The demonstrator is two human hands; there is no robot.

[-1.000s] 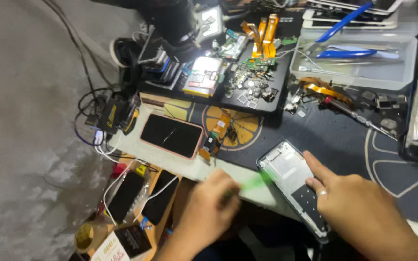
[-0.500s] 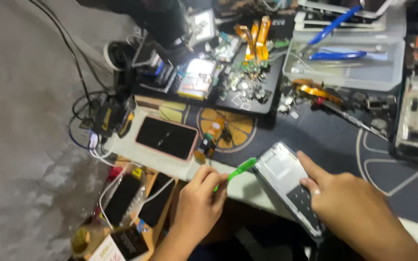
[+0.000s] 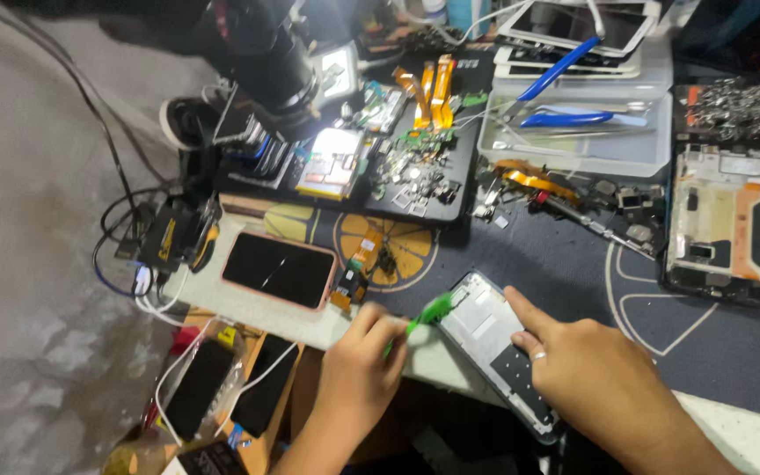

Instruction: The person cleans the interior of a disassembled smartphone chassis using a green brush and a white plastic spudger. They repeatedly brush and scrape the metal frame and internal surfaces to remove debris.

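Observation:
My left hand (image 3: 358, 365) grips a small green tool (image 3: 431, 311) whose tip touches the upper left corner of an opened phone frame (image 3: 490, 334) lying at the near table edge. My right hand (image 3: 587, 374) rests flat on the frame's right side, index finger stretched out over it, a ring on one finger. The frame's lower end is hidden under this hand.
A pink-cased phone (image 3: 279, 269) lies face up to the left. Behind it are a black tray of small parts (image 3: 420, 167), a clear tray with blue tweezers (image 3: 573, 123) and a stripped phone body (image 3: 719, 224) at right. Cables and phones (image 3: 222, 387) lie lower left.
My left hand has moved right and up with the green tool, bringing its tip onto the frame's corner. My right hand has stayed on the frame.

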